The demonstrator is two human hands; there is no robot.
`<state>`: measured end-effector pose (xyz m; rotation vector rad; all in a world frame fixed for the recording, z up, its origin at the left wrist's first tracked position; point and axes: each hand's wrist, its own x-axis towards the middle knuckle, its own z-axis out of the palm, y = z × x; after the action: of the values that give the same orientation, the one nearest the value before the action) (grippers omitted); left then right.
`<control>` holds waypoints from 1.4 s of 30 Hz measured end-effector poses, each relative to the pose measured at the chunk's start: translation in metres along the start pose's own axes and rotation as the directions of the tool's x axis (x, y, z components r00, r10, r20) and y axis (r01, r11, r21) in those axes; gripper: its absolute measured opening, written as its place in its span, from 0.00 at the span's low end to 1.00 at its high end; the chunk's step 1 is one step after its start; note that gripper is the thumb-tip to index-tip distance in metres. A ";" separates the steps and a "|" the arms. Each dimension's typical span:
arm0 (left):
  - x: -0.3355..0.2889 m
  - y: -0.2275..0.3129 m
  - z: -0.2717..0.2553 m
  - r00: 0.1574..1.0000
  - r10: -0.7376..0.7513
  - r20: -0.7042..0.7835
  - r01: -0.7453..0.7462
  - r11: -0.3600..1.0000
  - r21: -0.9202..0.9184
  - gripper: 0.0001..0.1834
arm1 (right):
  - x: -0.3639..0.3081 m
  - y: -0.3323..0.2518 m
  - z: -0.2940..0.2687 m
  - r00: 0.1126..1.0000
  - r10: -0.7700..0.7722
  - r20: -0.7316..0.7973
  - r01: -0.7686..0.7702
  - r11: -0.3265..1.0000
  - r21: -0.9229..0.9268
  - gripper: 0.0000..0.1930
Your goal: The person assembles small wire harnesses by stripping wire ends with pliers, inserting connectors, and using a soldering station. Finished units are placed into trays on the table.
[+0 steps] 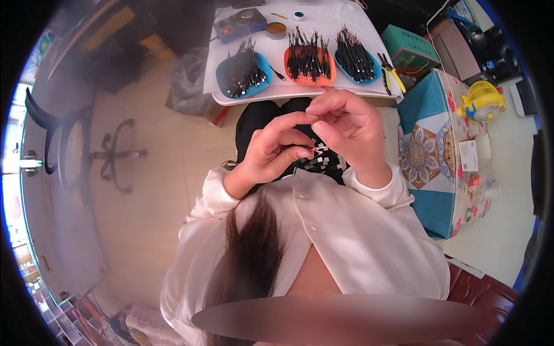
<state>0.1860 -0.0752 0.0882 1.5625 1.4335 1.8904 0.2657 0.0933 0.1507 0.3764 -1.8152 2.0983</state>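
My left hand (277, 147) is closed in front of my chest. Its thumb pinches a thin cable end (317, 150) from which fine reddish and pale strands stick out. The rest of that cable is hidden by the hand. My right hand (355, 130) is raised beside it, its fingers curved and its thumb apart from the index finger. The right index fingertip meets or nearly meets the left one, and I see nothing between the right fingers. Below the hands, several black cables with silvery plug ends (324, 164) lie on my dark-trousered lap.
On the white table (277, 92) ahead stand a left blue bowl (267, 86), an orange bowl (330, 81) and a right blue bowl (378, 74), all full of black cables. Yellow-handled pliers (397, 79), a round tin (276, 29) and a grey box (239, 24) lie around them. A yellow fan (483, 101) stands right.
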 end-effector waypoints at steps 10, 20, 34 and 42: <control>-0.002 -0.001 -0.003 0.999 0.004 -0.047 -0.003 0.999 0.032 0.28 | 0.004 0.006 -0.005 0.999 0.038 0.015 -0.037 0.997 -0.069 0.08; -0.004 -0.003 -0.004 0.998 -0.049 -0.034 0.049 0.999 -0.001 0.29 | 0.006 0.007 -0.008 0.992 0.128 -0.021 -0.129 0.987 -0.100 0.08; -0.004 -0.003 0.000 0.979 -0.161 -0.125 0.136 0.974 -0.182 0.29 | 0.007 0.011 -0.013 0.983 0.185 -0.009 -0.185 0.979 -0.081 0.08; -0.005 -0.004 0.002 0.977 -0.168 -0.130 0.151 0.980 -0.128 0.29 | 0.005 0.015 -0.012 0.988 0.145 -0.048 -0.150 0.984 -0.101 0.07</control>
<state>0.1880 -0.0758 0.0818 1.2437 1.4296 1.9823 0.2555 0.1034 0.1373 0.1759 -1.9742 2.0782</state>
